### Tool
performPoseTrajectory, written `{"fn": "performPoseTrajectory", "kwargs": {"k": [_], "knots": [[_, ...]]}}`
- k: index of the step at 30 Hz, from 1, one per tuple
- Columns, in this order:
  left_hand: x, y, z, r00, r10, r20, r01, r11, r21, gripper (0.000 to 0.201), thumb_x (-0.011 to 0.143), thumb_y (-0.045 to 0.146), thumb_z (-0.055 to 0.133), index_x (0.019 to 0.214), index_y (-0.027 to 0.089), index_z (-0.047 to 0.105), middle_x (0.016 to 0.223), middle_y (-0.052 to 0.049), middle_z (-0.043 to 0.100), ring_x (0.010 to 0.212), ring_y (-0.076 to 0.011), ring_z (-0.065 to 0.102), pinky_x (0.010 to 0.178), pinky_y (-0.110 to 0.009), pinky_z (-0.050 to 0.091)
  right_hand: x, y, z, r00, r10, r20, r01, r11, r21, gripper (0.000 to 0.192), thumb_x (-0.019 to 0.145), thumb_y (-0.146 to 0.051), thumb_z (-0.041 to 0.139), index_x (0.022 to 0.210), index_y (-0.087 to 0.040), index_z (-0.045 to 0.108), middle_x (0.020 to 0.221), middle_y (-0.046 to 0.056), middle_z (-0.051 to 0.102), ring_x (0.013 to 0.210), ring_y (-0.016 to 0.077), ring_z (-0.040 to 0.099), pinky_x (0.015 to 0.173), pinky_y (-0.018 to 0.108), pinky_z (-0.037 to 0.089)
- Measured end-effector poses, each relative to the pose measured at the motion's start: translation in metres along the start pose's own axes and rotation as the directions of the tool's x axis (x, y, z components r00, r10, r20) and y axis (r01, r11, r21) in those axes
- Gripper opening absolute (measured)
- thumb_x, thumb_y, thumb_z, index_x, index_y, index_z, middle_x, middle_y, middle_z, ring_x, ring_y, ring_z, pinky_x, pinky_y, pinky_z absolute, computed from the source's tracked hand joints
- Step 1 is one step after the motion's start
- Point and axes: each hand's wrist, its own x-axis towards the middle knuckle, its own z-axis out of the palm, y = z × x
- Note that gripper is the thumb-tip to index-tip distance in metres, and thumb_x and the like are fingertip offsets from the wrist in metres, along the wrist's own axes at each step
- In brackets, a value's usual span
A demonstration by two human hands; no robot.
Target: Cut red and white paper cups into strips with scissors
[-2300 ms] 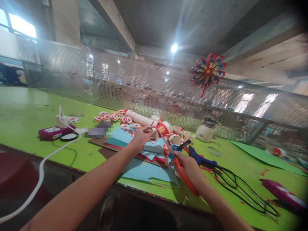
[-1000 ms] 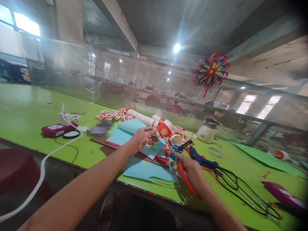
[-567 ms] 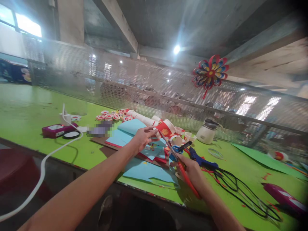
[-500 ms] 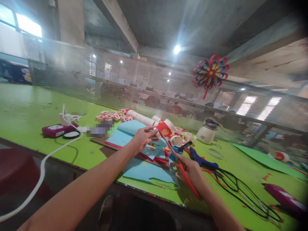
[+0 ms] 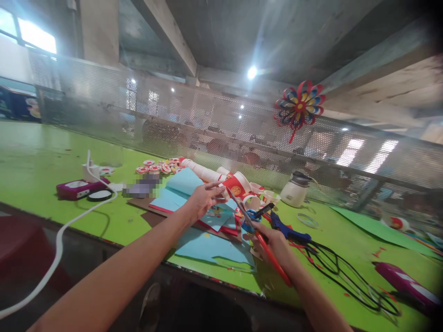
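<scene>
Over a green table (image 5: 51, 157), the left hand (image 5: 202, 200), fingers half curled, pinches one red-and-white paper cup (image 5: 239, 185) near its base. The right hand (image 5: 275, 242) grips one pair of red-handled scissors (image 5: 268, 252), blades at the cup; one blue glue gun (image 5: 290, 232) lies beside it.

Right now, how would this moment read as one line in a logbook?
left hand: holding red-and-white paper cup | right hand: gripping red-handled scissors, pointed at cup | nearby: blue glue gun, light-blue paper
</scene>
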Motion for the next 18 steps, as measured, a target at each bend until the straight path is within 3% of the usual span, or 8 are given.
{"fn": "performPoseTrajectory", "kwargs": {"k": [6, 12, 18], "knots": [[0.0005, -0.0042, 0.002, 1.0, -0.027, 0.011, 0.027, 1.0, -0.002, 0.038, 0.063, 0.018, 0.077, 0.098, 0.01, 0.064, 0.08, -0.009, 0.069, 0.073, -0.0188, 0.065, 0.074, -0.036, 0.051, 0.0024, -0.0048, -0.0088, 0.992, -0.069, 0.107, 0.079, 0.992, -0.093, 0.038, 0.076, -0.024, 0.052, 0.11, -0.013, 0.068, 0.088, 0.007, 0.071, 0.074, 0.0247, 0.063, 0.066, 0.033, 0.048], [-0.0003, -0.0035, 0.0043, 1.0, -0.006, 0.006, 0.006, 1.0, 0.007, 0.04, 0.062, 0.018, 0.077, 0.098, 0.009, 0.064, 0.08, -0.01, 0.069, 0.073, -0.0202, 0.065, 0.073, -0.037, 0.052, 0.0024, -0.0001, -0.0062, 0.994, -0.064, 0.094, 0.077, 0.986, -0.145, 0.035, 0.079, -0.022, 0.051, 0.108, -0.013, 0.068, 0.073, 0.004, 0.068, 0.074, 0.0253, 0.061, 0.067, 0.033, 0.047], [-0.0019, -0.0013, 0.0047, 1.0, 0.006, -0.027, -0.005, 0.998, 0.059, 0.043, 0.062, 0.015, 0.077, 0.102, 0.007, 0.062, 0.078, -0.01, 0.069, 0.07, -0.0189, 0.065, 0.07, -0.036, 0.052, 0.0002, -0.0016, -0.0048, 0.995, -0.056, 0.088, 0.068, 0.987, -0.146, 0.033, 0.08, -0.02, 0.049, 0.107, -0.015, 0.068, 0.076, 0.003, 0.066, 0.067, 0.0203, 0.058, 0.061, 0.028, 0.044]]}}
